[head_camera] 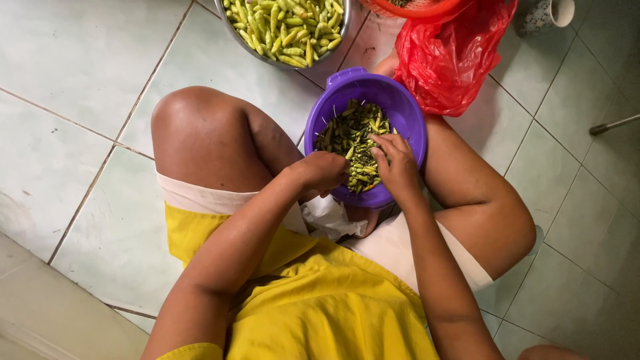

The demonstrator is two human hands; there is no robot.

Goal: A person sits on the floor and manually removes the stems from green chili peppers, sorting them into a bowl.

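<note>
1. Head view, task thing: a purple bowl (368,100) between the seated person's knees, holding a heap of green chilli stems and scraps (352,141). The heap lies just beyond both hands, its pieces pointing every way, no single long axis.
2. Left hand (323,171): at the bowl's near rim, fingers curled in; what it grips cannot be told.
3. Right hand (397,163): over the heap, fingertips pinching into the scraps; it is the nearer hand.
4. Far: a metal bowl (248,41) of whole green chillies (287,27), a red plastic bag (447,57), an orange basket (417,8), a mug (547,15).
5. Surface: pale green tiled floor (73,73).
</note>
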